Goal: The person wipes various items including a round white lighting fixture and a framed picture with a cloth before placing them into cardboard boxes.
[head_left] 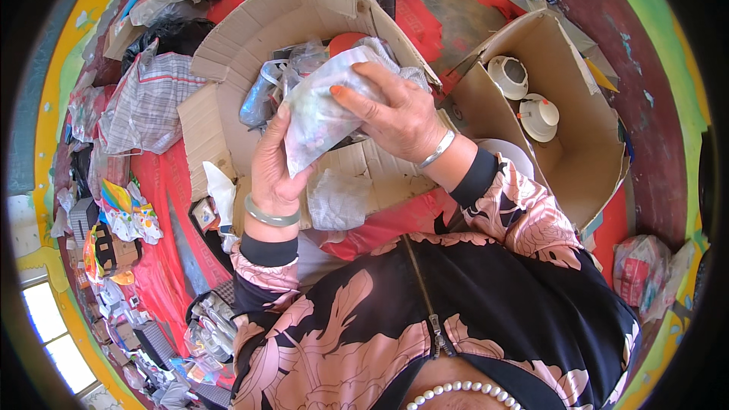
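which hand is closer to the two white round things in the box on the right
Right. The right hand, gripping the clear plastic bag from above, lies just left of the white round things in the cardboard box. The left hand holds the bag's lower edge, farther left.

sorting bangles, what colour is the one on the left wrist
Pale green bangle, clearest in the head view.

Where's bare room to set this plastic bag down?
Both hands, left hand and right hand, hold the plastic bag. Free: the cardboard flap beneath them, and the right box floor below its white fittings. The middle box is crowded.
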A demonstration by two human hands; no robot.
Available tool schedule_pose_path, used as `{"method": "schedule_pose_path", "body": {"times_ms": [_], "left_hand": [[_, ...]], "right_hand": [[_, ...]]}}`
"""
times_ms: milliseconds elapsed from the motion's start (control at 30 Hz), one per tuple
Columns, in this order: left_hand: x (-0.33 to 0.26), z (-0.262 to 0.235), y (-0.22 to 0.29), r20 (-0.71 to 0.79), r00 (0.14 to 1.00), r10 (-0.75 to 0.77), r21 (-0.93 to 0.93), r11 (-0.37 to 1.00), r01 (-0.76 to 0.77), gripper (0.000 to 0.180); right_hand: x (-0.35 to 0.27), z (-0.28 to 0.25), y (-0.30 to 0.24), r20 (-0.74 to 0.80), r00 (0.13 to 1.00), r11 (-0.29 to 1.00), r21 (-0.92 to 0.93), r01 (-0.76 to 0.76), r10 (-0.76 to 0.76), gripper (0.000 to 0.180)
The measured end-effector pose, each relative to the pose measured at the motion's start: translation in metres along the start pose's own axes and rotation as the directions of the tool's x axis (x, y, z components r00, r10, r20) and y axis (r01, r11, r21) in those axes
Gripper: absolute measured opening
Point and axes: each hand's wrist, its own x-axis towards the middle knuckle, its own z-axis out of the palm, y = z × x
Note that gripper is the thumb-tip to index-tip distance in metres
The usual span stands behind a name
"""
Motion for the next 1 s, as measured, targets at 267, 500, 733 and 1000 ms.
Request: {"method": "schedule_pose_path", "body": {"times_ms": [267, 500, 733, 1000], "left_hand": [[0.005, -0.028, 0.013, 0.083, 0.952, 0.294, 0.04, 0.954, -0.298, 0.056], [-0.001, -0.024, 0.013, 0.095, 0.907, 0.41, 0.043, 0.909, -0.415, 0.063], [-0.002, -0.027, 0.012, 0.133, 0.897, 0.421, 0.196, 0.876, -0.44, 0.069], [0.004, -0.029, 0.01, 0.211, 0.916, 0.342, 0.24, 0.89, -0.387, 0.073]], "right_hand": [[0.01, 0.0, 0.008, 0.561, 0.584, 0.425, 0.401, -0.812, 0.587, 0.072], [0.02, -0.002, 0.011, 0.814, 0.515, -0.297, 0.579, -0.759, 0.27, 0.059], [0.01, 0.005, 0.01, 0.76, 0.464, -0.232, 0.604, -0.762, 0.456, 0.031], [-0.001, 0.007, 0.01, 0.513, 0.614, 0.129, 0.696, -0.707, 0.599, 0.02]]}}
